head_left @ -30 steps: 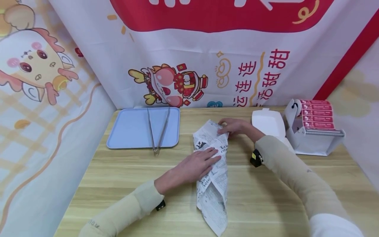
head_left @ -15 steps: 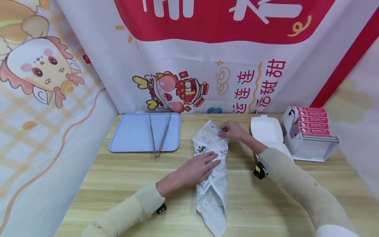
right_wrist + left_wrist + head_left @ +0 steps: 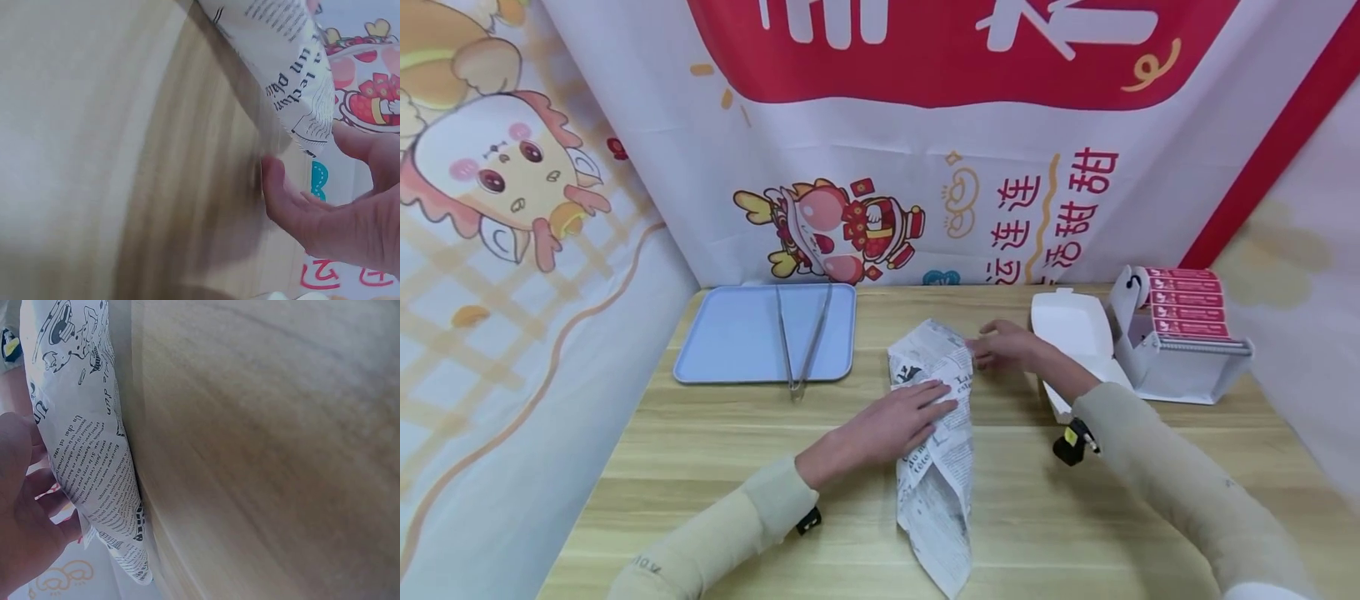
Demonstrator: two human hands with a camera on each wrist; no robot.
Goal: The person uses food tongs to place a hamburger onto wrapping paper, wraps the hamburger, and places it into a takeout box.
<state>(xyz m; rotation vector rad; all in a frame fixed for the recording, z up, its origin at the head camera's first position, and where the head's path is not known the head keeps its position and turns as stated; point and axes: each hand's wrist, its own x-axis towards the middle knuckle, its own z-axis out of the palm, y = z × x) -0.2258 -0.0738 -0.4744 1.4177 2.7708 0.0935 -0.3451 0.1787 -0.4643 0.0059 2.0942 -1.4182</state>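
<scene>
A long parcel of newspaper-print paper (image 3: 934,492), folded over itself, lies on the wooden table with its narrow end toward me. My left hand (image 3: 895,423) rests across its middle with the fingers straight and slightly spread. At the far right edge of the paper is my right hand (image 3: 1006,346), thumb and fingers apart. In the right wrist view the pointed corner of the printed paper (image 3: 294,81) reaches toward the gap between thumb and forefinger. The left wrist view shows the wrapped paper (image 3: 94,444) bulging upward beside the left fingers. Whatever is inside stays hidden.
Metal tongs (image 3: 792,367) lie over a light blue tray (image 3: 722,333) at the back left. An open white clamshell box (image 3: 1071,325) stands behind the right forearm. Beside it is a label dispenser (image 3: 1195,367) with a red label roll. A printed cloth hangs behind the table.
My right hand has let go of the paper's far right edge and shifted slightly right and toward me. The far end of the paper sits lower. My left hand keeps its place.
</scene>
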